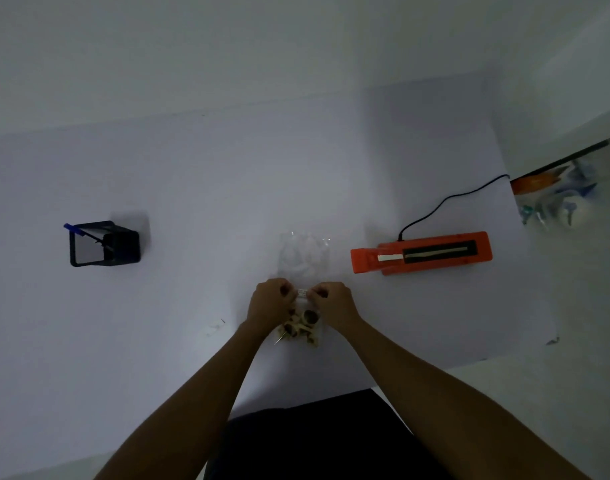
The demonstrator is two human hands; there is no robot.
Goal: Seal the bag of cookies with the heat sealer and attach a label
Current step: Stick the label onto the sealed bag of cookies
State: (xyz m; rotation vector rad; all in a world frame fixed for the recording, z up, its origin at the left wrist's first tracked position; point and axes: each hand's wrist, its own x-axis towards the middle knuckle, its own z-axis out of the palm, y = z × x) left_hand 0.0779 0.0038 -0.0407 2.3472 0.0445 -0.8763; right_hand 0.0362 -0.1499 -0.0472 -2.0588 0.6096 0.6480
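Note:
A clear plastic bag point(303, 258) lies flat on the white table point(192, 202), its cookies point(301, 327) bunched at the near end. My left hand point(270, 303) and my right hand point(333, 303) meet over the bag's middle. Both pinch a small white label point(302, 292) between their fingertips, right above the plastic. The orange heat sealer point(421, 252) sits to the right of the bag, its black sealing strip facing up and its black cord point(449, 199) running off to the back right.
A black square pen holder point(104, 244) with a blue pen point(76, 229) stands far left. A small scrap point(215, 327) lies left of my left forearm. Beyond the table's right edge sits a heap of plastic packaging point(556, 192).

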